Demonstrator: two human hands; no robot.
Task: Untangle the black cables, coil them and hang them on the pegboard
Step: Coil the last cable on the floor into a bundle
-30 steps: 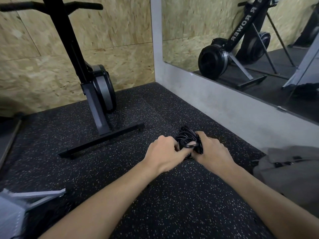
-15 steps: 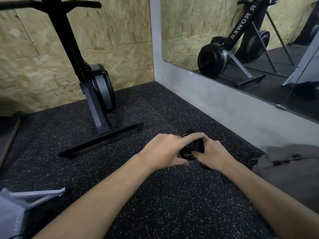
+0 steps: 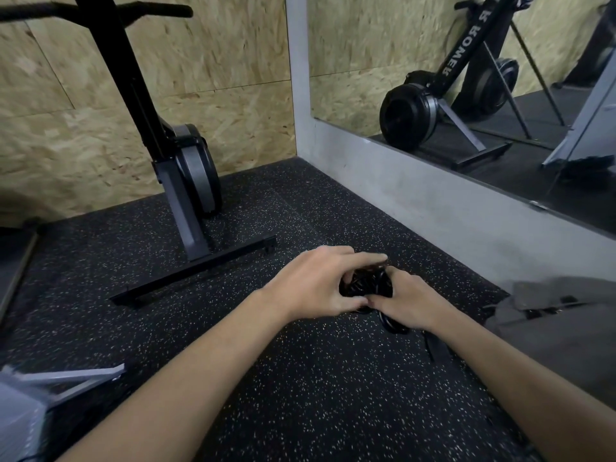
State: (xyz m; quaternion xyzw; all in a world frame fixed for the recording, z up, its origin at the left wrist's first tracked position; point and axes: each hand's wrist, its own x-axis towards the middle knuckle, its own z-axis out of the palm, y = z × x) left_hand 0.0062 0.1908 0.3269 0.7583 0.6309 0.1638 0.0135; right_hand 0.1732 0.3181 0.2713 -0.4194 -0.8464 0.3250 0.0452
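One wide-angle camera is riding on the person's head, looking forward and down across the speckled floor [image 3: 300, 411] toward the corner where chipboard wall [image 3: 216, 95] is meeting mirror [image 3: 366, 45]. Left hand [image 3: 313, 285] and right hand [image 3: 410, 301], holding the black cables [image 3: 370, 285], are sitting close, mid-frame. Single view only.

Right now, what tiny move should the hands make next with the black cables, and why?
Probably the left hand should pull free the loop hanging under the right hand, while that hand holds on: the black cables sit bunched tight between both hands, and no pegboard is in view.
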